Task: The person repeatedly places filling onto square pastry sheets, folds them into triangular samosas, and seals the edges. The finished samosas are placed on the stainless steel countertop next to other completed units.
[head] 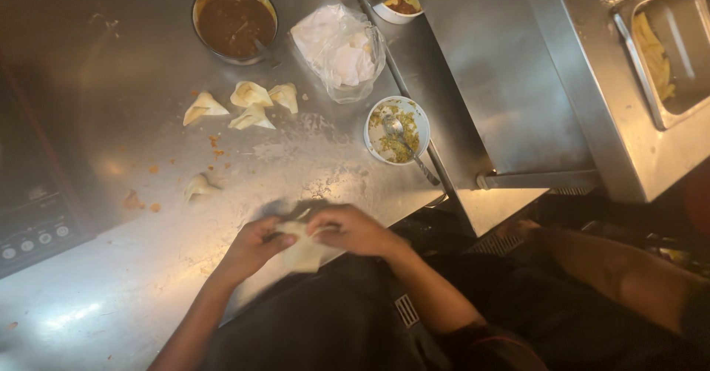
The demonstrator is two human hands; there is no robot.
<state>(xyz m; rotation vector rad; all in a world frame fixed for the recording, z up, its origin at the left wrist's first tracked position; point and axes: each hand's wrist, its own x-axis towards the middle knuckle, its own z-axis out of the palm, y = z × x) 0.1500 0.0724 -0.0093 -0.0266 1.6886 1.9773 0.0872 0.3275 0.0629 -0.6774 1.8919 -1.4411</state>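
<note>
Both hands, left (251, 247) and right (353, 229), pinch wrapper (303, 251) mid-fold. Five dumplings (251, 105) done on counter (111, 82); filling bowl (397, 130) nearly scraped out.

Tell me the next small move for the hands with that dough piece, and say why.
Probably pinch the edges shut and set it down with the others. Both the left hand and right hand grip one pale dough wrapper, partly folded, while five finished dumplings already lie on the steel counter.
</note>
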